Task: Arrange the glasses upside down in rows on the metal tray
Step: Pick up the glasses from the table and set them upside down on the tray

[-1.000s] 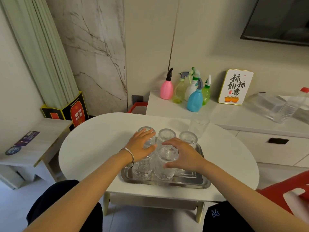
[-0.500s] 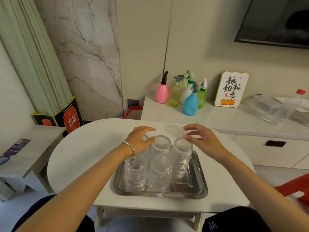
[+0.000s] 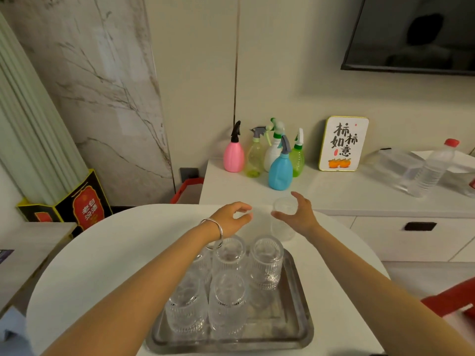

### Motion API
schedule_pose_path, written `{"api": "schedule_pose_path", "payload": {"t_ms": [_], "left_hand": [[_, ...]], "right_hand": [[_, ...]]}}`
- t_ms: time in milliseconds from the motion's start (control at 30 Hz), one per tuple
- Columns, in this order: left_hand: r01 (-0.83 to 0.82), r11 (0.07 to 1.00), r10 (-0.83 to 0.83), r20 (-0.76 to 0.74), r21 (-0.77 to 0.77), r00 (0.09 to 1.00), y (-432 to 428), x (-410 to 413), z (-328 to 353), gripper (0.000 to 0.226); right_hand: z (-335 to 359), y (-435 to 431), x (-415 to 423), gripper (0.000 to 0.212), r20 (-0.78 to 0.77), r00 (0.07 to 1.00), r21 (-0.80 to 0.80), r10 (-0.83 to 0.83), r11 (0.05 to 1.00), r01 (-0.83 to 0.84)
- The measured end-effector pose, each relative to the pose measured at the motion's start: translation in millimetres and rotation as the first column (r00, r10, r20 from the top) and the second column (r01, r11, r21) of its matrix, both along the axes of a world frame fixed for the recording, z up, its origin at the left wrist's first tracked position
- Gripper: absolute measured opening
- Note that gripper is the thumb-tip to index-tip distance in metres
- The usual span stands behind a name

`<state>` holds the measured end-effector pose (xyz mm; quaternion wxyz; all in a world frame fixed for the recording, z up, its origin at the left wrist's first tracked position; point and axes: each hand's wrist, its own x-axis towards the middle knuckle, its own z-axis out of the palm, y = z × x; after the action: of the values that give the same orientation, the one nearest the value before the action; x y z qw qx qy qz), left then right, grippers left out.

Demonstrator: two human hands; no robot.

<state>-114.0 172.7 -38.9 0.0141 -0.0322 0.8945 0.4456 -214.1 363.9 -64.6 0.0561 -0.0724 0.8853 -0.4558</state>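
Glasses (image 3: pixel 228 255) sit inverted on the metal tray (image 3: pixel 298 304); lower-right slot bare; open right hand (image 3: pixel 295 214) nears upright glass (image 3: pixel 282 222); left hand (image 3: pixel 231 217) empty.

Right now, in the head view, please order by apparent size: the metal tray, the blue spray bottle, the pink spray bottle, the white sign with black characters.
1. Metal tray
2. White sign
3. Blue spray bottle
4. Pink spray bottle

The tray lies nearest the camera, which exaggerates it.

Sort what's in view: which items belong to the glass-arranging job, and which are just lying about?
Job:
- metal tray
- five upturned glasses on tray
- loose glass on table, by the right hand
- left hand

Lying about:
- spray bottles
- framed sign
- water bottle
- red chair
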Motion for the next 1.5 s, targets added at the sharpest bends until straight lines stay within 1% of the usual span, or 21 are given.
{"api": "schedule_pose_path", "payload": {"t_ms": [67,167,233,300,367,433,467,500,567,633,733,833,933,1033,1100,1200,1267,1300,1333,1400,1500], "left_hand": [[-0.003,1.0,0.004,-0.015,0.022,1.0,2.1,-3.8,-1.0,0.035],[-0.008,0.999,0.009,-0.021,0.051,1.0,4.6,-5.1,-1.2,0.036],[-0.016,0.997,0.016,-0.002,0.072,1.0,5.3,-4.9,-0.7,0.04],[-0.043,0.994,0.042,0.017,0.099,0.999,5.7,-2.2,1.9,0.048],[-0.091,0.987,0.088,0.025,0.131,0.996,6.8,0.6,7.2,0.061],[-0.115,0.973,0.111,0.032,0.2,0.993,11.9,4.6,18.3,0.069],[-0.11,0.953,0.107,0.026,0.283,0.994,15.5,7.9,25.2,0.068],[-0.099,0.903,0.102,0.015,0.417,0.995,18.9,11.0,32.7,0.061],[-0.063,0.732,0.088,-0.003,0.679,0.996,23.5,19.3,47.2,0.038],[-0.041,0.655,0.11,-0.041,0.754,0.993,21.2,29.9,55.9,0.034],[-0.002,0.645,0.126,-0.104,0.764,0.987,13.5,46.0,60.8,0.048],[0.078,0.745,0.049,-0.171,0.662,0.984,11.0,62.4,65.6,0.054],[0.168,0.847,-0.06,-0.224,0.505,0.973,18.4,73.7,68.4,0.059],[0.217,0.896,-0.139,-0.22,0.387,0.966,29.9,80.6,70.0,0.051],[0.234,0.92,-0.167,-0.223,0.315,0.96,34.0,84.1,68.0,0.044],[0.205,0.946,-0.15,-0.22,0.25,0.964,31.6,90.4,55.8,0.053],[0.137,0.983,-0.115,-0.174,0.123,0.978,24.6,95.0,39.2,0.062],[0.113,0.994,-0.112,-0.145,-0.004,0.983,19.8,97.6,29.2,0.063],[0.105,0.981,-0.123,-0.109,-0.162,0.986,15.4,100.8,18.8,0.064],[0.13,0.896,-0.155,-0.026,-0.424,0.987,9.5,106.4,0.2,0.065],[0.173,0.831,-0.17,0.055,-0.529,0.984,6.1,110.1,-17.2,0.068]], "right_hand": [[-4.5,-4.3,-5.0,0.094,0.003,0.998,-0.001,-0.058,0.998,0.058],[-2.3,-5.6,-3.9,0.093,-0.021,0.994,0.079,-0.109,0.991,0.11],[4.6,-2.8,1.8,0.088,-0.07,0.987,0.038,-0.147,0.988,0.15],[19.0,1.3,11.7,0.078,-0.053,0.974,-0.178,-0.22,0.962,0.207],[39.3,4.3,23.2,0.066,0.102,0.971,-0.479,-0.217,0.845,0.24],[59.6,5.1,38.7,0.05,0.227,0.972,-0.692,-0.053,0.693,0.2],[67.2,4.7,47.3,0.044,0.231,0.972,-0.756,0.044,0.637,0.151],[73.3,4.0,56.3,0.042,0.214,0.969,-0.802,0.124,0.588,0.102],[81.1,2.6,73.9,0.043,0.165,0.959,-0.856,0.231,0.516,0.023],[86.7,4.9,89.3,0.049,0.137,0.941,-0.865,0.31,0.501,-0.039],[93.6,16.8,106.8,0.055,0.121,0.886,-0.779,0.447,0.596,-0.195],[97.4,25.9,120.7,0.075,0.119,0.805,-0.593,0.581,0.692,-0.412],[95.2,28.4,130.9,0.055,0.07,0.777,-0.438,0.626,0.719,-0.54],[88.2,33.0,140.0,0.042,0.051,0.806,-0.45,0.589,0.734,-0.508],[79.2,37.9,145.8,0.044,0.044,0.837,-0.483,0.546,0.745,-0.46],[61.7,47.5,152.7,0.058,0.037,0.881,-0.476,0.471,0.784,-0.398],[49.0,55.1,157.2,0.063,0.041,0.905,-0.472,0.423,0.807,-0.356],[42.4,58.7,159.4,0.063,0.035,0.914,-0.473,0.404,0.812,-0.341],[36.1,61.9,162.0,0.062,0.032,0.922,-0.472,0.386,0.819,-0.326],[25.3,65.5,165.9,0.064,0.03,0.934,-0.453,0.356,0.838,-0.305],[11.2,65.6,170.3,0.068,0.023,0.943,-0.405,0.331,0.866,-0.295]]}}
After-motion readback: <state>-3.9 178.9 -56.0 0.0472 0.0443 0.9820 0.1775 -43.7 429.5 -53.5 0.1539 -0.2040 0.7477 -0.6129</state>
